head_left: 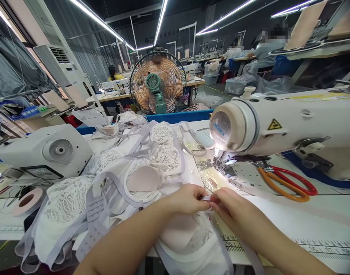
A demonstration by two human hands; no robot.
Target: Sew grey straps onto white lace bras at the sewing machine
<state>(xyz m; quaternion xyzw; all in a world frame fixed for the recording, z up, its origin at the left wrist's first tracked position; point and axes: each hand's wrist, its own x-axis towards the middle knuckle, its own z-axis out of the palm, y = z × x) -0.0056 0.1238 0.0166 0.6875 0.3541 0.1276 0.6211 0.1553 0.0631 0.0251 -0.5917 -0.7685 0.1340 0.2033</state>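
Note:
My left hand (189,198) is closed in a pinch on a narrow lavender strap, in front of the sewing machine. Close against it, fingertips nearly touching, my right hand (228,204) is pinched too; a thin dark tool or needle shows by its fingertips, too small to name surely. Below both hands hangs a white bra (192,244) with lavender edging, partly over the table's front edge. A heap of white lace bras (166,154) lies to the left. The lit needle area of the sewing machine (284,122) is beyond my right hand.
Scissors (284,183) with orange and red handles lie under the machine arm at right. Another machine (46,152) and a tape roll (28,201) stand at left. Behind the table are a large fan (157,82) and people at other workstations. Measuring tape (329,248) runs along the front edge.

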